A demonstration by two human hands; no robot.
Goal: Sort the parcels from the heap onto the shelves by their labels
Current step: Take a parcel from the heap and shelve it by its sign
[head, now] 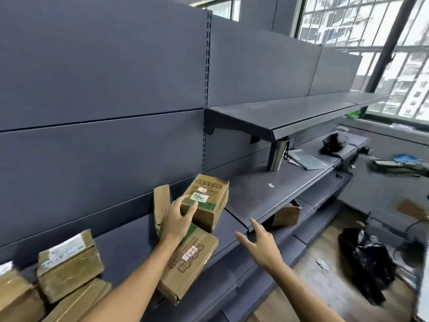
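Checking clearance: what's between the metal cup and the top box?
Head view: bare shelf between cup and top box, except one small pale scrap.

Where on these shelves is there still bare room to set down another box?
Bare room: the middle shelf between the upright box and the steel cup, and the upper shelf. Crowded: the left, where the left hand touches boxes.

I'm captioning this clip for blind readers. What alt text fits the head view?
A person's left hand rests on a cardboard parcel stacked on another parcel on a dark grey shelf, while the right hand hovers open beside it. More parcels sit to the left.
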